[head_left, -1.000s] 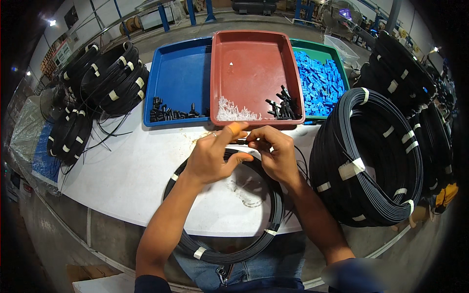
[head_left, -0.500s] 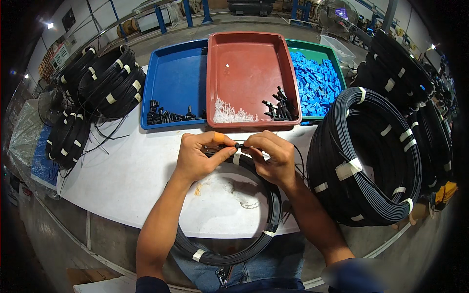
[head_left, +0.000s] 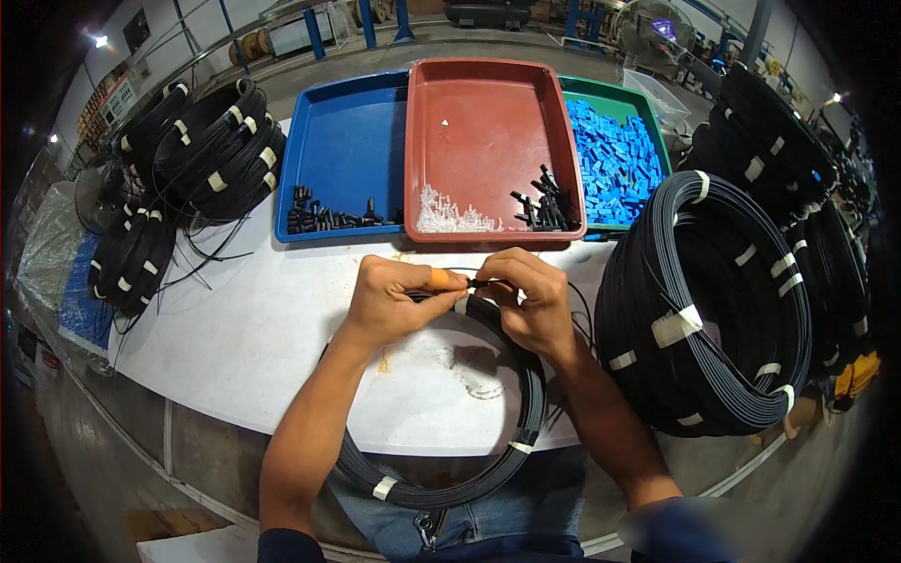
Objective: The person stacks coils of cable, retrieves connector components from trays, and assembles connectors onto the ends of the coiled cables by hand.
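Both my hands meet above the far rim of a coil of black cable [head_left: 531,403] that overhangs the table's front edge. My left hand [head_left: 399,298], orange tape round one finger, pinches one end of a small black connector [head_left: 476,283]. Facing it, my right hand [head_left: 530,298] grips the thin black cable [head_left: 584,305] at the connector's other side; that cable loops out to the right. My fingertips cover much of the connector. White tape bands bind the coil.
Beyond my hands stand a blue tray [head_left: 343,141] with black parts, a red tray [head_left: 493,113] with white and black pieces, and a green tray [head_left: 615,98] of blue clips. Tall cable coils [head_left: 699,310] stand close on the right; more coils [head_left: 216,155] lie left.
My hands have shifted slightly to the right in the picture, still together at the connector. The trays and coils appear shifted a little the same way.
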{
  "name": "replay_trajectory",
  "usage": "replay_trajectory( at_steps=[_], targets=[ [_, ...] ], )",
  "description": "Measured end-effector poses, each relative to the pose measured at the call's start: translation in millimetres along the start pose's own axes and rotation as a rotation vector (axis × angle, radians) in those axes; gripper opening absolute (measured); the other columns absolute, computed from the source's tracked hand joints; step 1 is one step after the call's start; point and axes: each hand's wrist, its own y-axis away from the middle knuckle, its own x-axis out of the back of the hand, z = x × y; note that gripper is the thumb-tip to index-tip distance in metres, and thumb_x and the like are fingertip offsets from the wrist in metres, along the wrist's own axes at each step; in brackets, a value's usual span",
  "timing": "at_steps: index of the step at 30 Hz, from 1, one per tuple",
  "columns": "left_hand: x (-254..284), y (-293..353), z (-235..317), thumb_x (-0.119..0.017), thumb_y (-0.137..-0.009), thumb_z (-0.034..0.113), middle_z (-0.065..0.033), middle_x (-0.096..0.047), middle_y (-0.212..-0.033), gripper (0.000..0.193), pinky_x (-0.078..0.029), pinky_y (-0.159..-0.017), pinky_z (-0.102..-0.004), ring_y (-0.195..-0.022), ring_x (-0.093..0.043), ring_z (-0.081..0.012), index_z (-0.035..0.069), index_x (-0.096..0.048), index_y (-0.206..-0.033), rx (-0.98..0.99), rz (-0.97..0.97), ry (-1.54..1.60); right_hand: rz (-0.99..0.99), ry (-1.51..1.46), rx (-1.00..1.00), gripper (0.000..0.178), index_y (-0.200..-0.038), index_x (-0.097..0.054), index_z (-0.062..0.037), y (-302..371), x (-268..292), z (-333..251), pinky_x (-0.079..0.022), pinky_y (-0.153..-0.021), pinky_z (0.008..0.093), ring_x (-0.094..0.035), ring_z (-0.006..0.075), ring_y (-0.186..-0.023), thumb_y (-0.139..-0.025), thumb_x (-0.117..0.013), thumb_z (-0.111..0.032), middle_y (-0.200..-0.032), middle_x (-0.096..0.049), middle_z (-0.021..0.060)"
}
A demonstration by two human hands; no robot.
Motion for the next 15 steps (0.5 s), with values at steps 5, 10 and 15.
replay_trajectory(
  at_steps=[5, 10, 15],
  targets=[
    [0, -1, 1, -0.081, -0.073, -0.004, -0.0140, -0.078, -0.089, 0.019, -0.062, -0.072, -0.0271, -0.079, -0.077, -0.0189, 0.000, -0.080, -0.092, -0.112, -0.005, -0.082, -0.086, -0.057, -0.105, 0.021, -0.091, -0.066, 0.0009, -2, 6, -4, -0.053, -0.065, 0.0343, -0.068, 0.0250, -0.076, -0.075, -0.076, 0.008, -0.093, -0.068, 0.0111],
    [1, -1, -1, -0.081, -0.073, -0.004, -0.0135, -0.078, -0.090, 0.019, -0.062, -0.073, -0.0273, -0.080, -0.077, -0.0195, 0.000, -0.080, -0.092, -0.073, 0.019, -0.043, -0.041, 0.043, 0.021, 0.023, -0.095, -0.065, 0.0000, -3, 5, -2, -0.052, -0.066, 0.0323, -0.068, 0.0259, -0.078, -0.076, -0.077, 0.006, -0.100, -0.066, 0.0111],
    [-3, 0, 2, -0.081, -0.073, -0.004, -0.0135, -0.078, -0.090, 0.018, -0.062, -0.075, -0.0275, -0.081, -0.077, -0.0201, -0.002, -0.079, -0.091, -0.167, -0.071, -0.081, -0.092, -0.099, -0.095, 0.024, -0.094, -0.066, 0.0001, 0, 6, 3, -0.053, -0.066, 0.0329, -0.069, 0.0259, -0.084, -0.075, -0.079, 0.006, -0.099, -0.067, 0.0096]
  ],
)
